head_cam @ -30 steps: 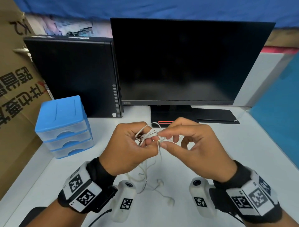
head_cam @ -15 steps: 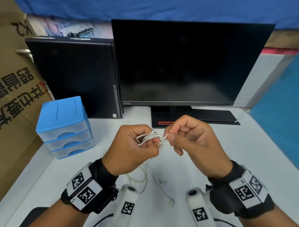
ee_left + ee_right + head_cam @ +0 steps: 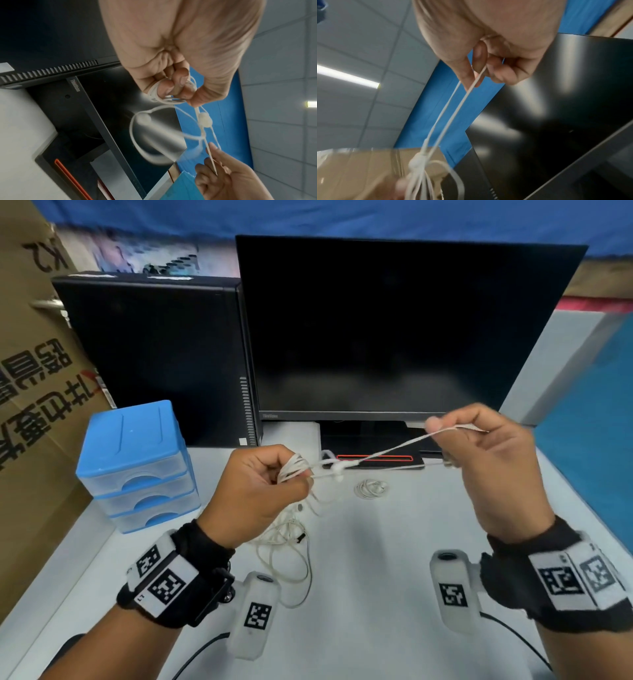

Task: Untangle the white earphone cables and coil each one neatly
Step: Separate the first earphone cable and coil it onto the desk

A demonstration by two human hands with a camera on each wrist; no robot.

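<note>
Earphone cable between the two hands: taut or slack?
Taut. The cable runs in a straight line from the coil in the left hand up to the right hand, which pinches it.
</note>
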